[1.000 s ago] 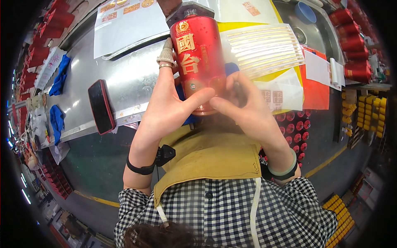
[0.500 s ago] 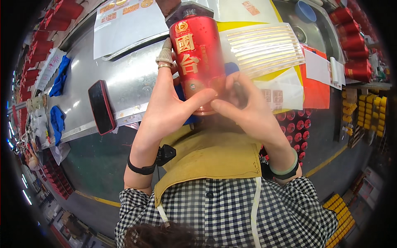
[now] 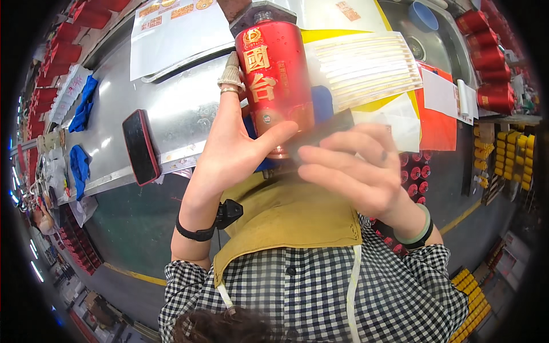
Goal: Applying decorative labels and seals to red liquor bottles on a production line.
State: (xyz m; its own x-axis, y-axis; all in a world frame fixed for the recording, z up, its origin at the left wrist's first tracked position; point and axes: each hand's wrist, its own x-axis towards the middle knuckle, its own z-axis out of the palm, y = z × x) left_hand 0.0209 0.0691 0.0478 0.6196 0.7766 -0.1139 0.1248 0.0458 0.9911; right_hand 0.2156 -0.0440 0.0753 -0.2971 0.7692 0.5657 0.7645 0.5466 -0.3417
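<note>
From where I stand, the red bottle point(image 3: 280, 63) is before the person at the edge of the steel bench point(image 3: 177, 97), its neck against a grey metal block point(image 3: 241, 24), perhaps for support. The left hand point(image 3: 229, 143) is clamped around its lower side, thumb across the front, probably against turning. The right hand point(image 3: 366, 166) has fingers close together at a dark flat piece point(image 3: 334, 127) near the base, but because of blur I cannot tell whether they grip it.
</note>
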